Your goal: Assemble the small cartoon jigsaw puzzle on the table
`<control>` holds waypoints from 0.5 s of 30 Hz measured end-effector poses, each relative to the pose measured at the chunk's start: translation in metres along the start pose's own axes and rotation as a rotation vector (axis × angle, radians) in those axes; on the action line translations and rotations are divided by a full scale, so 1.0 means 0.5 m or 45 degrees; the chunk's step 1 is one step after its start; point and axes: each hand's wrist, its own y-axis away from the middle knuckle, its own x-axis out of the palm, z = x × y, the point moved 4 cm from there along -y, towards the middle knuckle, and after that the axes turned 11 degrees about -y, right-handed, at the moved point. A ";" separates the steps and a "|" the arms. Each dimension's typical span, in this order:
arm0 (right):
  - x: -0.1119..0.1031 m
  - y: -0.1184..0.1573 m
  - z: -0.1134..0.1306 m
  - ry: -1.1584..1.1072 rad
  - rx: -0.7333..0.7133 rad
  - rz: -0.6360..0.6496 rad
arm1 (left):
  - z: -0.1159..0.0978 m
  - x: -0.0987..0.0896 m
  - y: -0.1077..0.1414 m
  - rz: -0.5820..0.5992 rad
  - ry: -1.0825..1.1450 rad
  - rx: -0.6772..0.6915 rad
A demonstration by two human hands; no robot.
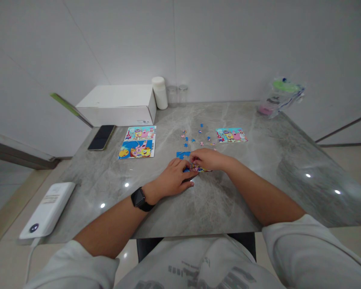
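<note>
A partly joined jigsaw puzzle (183,154) with a blue edge lies near the middle of the table, largely covered by both hands. My left hand (176,176) rests along its left and front side, fingers laid over it and thumb apart. Over the puzzle's colourful right part (203,169), my right hand (206,159) is closed in a pinch on a small puzzle piece, mostly hidden by the fingers. Just beyond, several loose puzzle pieces (193,140) are scattered. A finished-looking small cartoon picture (231,135) lies to the right. Two printed cartoon picture cards (138,149) lie to the left.
A phone (102,137) lies at the left, and a white device with a cable (49,208) sits on the front left corner. Along the back stand a white box (117,105), a white bottle (159,93) and two glasses (183,94). A clear plastic bag (281,98) stands back right.
</note>
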 end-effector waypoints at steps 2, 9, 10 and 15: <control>0.000 -0.001 -0.003 -0.054 -0.096 0.033 | 0.002 0.002 0.001 -0.004 -0.001 0.000; -0.004 0.001 -0.014 -0.343 -0.241 0.144 | 0.005 0.007 0.002 -0.023 -0.006 0.012; -0.005 0.001 -0.016 -0.366 -0.211 0.143 | 0.005 0.008 0.002 -0.025 -0.005 0.015; -0.011 0.004 -0.020 -0.296 -0.085 0.056 | 0.003 -0.003 0.000 -0.065 0.041 0.032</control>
